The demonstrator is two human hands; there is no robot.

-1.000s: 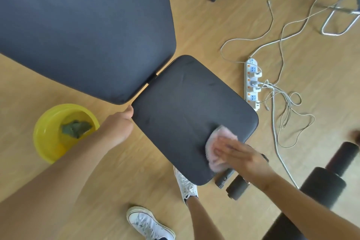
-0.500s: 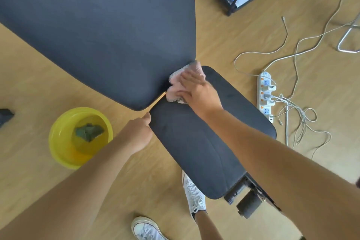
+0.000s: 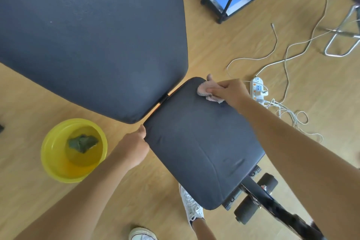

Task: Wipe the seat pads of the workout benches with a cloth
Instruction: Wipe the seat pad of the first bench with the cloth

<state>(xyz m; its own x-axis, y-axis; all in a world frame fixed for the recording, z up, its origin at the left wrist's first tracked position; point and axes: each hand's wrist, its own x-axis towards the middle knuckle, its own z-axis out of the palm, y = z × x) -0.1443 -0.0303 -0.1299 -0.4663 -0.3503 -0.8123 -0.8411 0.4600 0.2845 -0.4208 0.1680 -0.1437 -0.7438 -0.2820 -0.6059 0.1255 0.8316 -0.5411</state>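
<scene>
Pressing pink cloth (image 3: pixel 207 93) on seat pad (image 3: pixel 202 142) (far corner), right hand (image 3: pixel 229 91).

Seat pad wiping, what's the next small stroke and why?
Probably drag the pink cloth back toward the near end of the seat pad. The right hand presses it at the far right corner, the left hand steadies the left edge, and most of the pad lies nearer.

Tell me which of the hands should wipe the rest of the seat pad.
Right. The right hand already presses the pink cloth onto the seat pad's far corner, while the left hand only grips the pad's near-left edge, probably steadying it.
</scene>
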